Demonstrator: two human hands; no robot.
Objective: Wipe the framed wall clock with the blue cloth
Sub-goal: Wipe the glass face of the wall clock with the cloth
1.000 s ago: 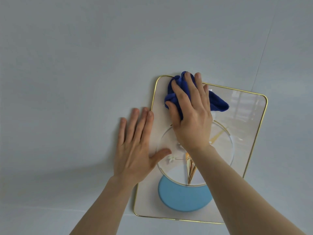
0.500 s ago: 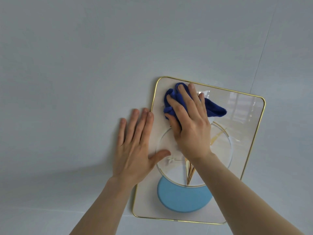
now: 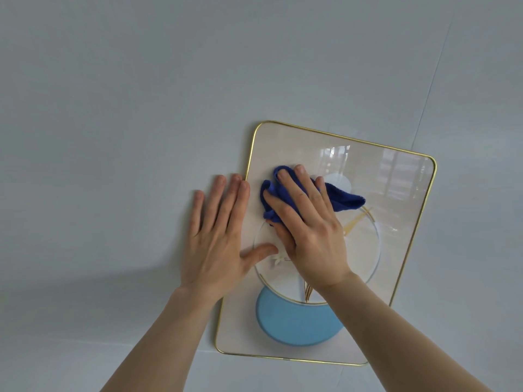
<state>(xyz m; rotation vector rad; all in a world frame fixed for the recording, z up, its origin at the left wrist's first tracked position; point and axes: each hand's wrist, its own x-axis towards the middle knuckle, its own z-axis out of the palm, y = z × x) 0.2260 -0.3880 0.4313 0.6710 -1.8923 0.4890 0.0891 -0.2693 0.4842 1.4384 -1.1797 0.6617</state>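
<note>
The framed wall clock (image 3: 402,193) is a rounded cream rectangle with a thin gold rim, a gold ring dial, gold hands and a light blue disc at its bottom. My right hand (image 3: 308,230) presses the bunched dark blue cloth (image 3: 343,198) flat against the glass, over the left upper part of the dial. My left hand (image 3: 218,239) lies flat with fingers spread, palm on the wall at the frame's left edge and thumb resting on the glass. Much of the cloth is hidden under my right fingers.
The clock hangs on a plain pale grey wall (image 3: 127,108). A thin seam (image 3: 433,89) runs up the wall from the frame's upper right. Window reflections show in the upper right of the glass.
My right hand has slid the cloth down from the frame's top left corner onto the upper dial area. My left hand has stayed where it was.
</note>
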